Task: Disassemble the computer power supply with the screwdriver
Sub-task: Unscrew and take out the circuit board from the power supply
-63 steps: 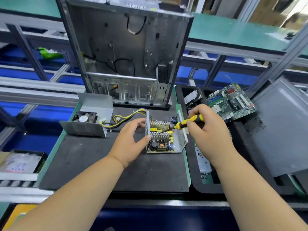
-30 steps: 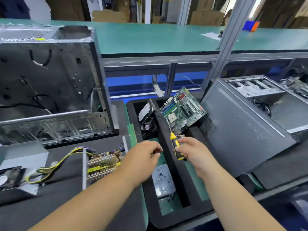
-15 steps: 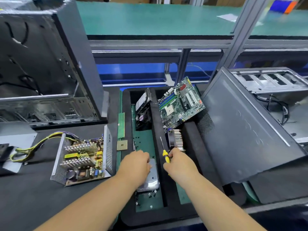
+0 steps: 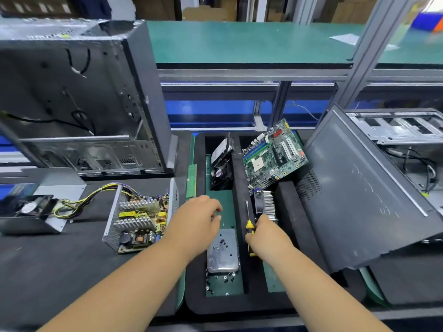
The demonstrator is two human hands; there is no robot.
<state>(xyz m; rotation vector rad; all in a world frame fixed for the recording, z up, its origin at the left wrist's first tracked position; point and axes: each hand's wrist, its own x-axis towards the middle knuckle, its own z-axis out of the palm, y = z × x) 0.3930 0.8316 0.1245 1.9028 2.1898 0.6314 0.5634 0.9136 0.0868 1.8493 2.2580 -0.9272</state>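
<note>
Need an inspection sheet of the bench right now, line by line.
Surface: black mat, foam tray beside it.
Job's things: open power supply on the mat; its cover with fan further left.
Clutter: motherboard, heatsink, screws around a metal dish in the tray.
Hands: right hand grips the screwdriver; left hand hovers over the tray, holding nothing visible.
Cables: yellow bundle joins cover and supply.
Surroundings: empty PC case, grey side panel, green shelf.
</note>
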